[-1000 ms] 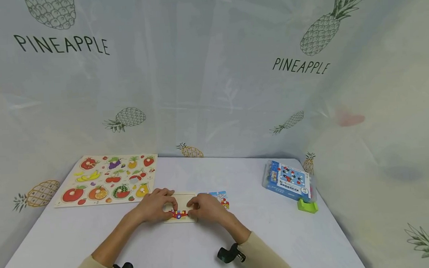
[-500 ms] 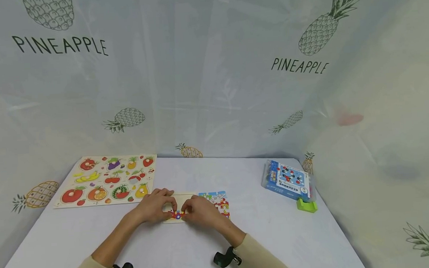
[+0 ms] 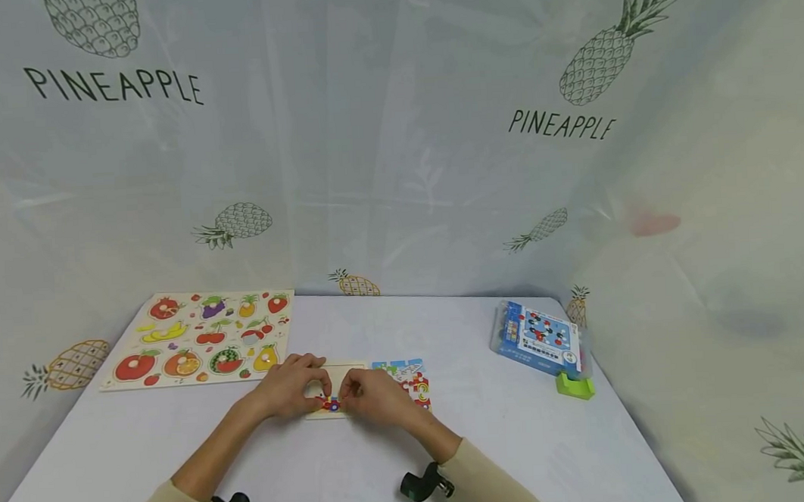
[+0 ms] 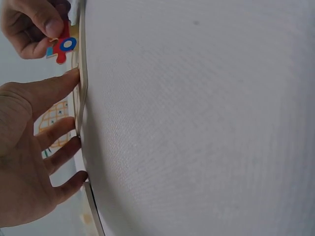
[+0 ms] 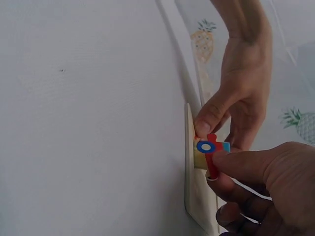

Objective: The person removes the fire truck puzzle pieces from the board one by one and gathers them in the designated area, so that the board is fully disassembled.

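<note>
A small wooden puzzle tray lies on the table between both hands. My left hand rests on its left side, its thumb touching the lower left corner; the left wrist view shows the fingers fairly straight along the edge. My right hand pinches a red jigsaw piece with a blue-and-white wheel between thumb and forefinger. The piece is tilted up over the tray beside the left thumb. A bit of another piece shows under that thumb, mostly hidden.
Several colourful jigsaw pieces lie right of the tray, partly behind the right hand. A large fruit puzzle board lies at the back left. A blue boxed kit and a green plastic part sit at the right edge.
My right hand has moved left over the tray with the red piece, uncovering more of the loose pieces at right. The left hand has stayed in place.
</note>
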Demonstrator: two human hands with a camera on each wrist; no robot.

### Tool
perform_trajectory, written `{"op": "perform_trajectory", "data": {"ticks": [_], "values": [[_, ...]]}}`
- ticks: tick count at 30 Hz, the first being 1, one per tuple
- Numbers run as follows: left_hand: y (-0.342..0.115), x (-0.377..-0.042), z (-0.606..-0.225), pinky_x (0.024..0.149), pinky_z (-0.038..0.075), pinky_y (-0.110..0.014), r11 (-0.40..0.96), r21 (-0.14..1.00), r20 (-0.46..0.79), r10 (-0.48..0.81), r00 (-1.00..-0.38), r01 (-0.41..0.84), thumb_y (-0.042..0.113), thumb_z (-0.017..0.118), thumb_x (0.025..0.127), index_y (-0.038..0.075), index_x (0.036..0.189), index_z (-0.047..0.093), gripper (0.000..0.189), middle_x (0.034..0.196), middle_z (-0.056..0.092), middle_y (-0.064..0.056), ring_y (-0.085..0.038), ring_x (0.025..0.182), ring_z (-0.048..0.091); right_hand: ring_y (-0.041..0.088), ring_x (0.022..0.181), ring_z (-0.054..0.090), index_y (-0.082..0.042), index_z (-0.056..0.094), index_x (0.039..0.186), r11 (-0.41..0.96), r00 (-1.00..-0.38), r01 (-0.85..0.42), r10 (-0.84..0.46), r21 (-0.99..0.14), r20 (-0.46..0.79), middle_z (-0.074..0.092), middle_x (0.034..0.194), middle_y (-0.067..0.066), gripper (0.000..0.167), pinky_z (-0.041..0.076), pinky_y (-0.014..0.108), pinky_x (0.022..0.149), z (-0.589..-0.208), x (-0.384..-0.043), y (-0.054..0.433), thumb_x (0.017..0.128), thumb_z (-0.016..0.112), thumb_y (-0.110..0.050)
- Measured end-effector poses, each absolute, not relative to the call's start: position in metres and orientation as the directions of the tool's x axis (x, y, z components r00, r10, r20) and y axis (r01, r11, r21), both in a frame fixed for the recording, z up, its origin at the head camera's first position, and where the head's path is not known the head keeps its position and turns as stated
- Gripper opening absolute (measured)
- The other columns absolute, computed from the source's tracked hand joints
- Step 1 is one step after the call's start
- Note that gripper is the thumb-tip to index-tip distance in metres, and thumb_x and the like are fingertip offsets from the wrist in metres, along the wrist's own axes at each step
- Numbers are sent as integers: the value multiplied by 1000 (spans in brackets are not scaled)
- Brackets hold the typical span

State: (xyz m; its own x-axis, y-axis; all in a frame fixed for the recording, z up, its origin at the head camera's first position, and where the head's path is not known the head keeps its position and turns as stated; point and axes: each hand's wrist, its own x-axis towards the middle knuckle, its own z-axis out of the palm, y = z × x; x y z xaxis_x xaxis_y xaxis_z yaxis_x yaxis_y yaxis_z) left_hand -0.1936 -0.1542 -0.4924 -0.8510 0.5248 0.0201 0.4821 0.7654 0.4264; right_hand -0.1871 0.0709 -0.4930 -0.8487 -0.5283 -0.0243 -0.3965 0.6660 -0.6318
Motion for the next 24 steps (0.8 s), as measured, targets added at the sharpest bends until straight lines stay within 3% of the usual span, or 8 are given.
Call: {"op": "perform_trajectory", "data": {"ticks": [10, 24], "values": [[-153, -193, -491, 86, 41, -65, 761, 431, 18, 530, -848, 485, 24, 82, 82, 36, 84, 66, 21, 141, 57, -13, -38, 122, 50, 0, 71, 55, -17, 68, 90, 632, -856, -363, -517, -685, -24, 62, 78, -14, 6, 46, 20, 63, -488, -185, 88, 90, 73, -13], [-155, -191, -490, 88, 41, -66, 751, 439, 19, 541, -841, 493, 25, 82, 83, 35, 85, 66, 19, 142, 56, -14, -39, 123, 49, 1, 72, 58, -18, 72, 90, 693, -844, -335, -522, -638, -125, 67, 79, -14, 4, 48, 21, 66, -481, -193, 146, 90, 75, -15]]}}
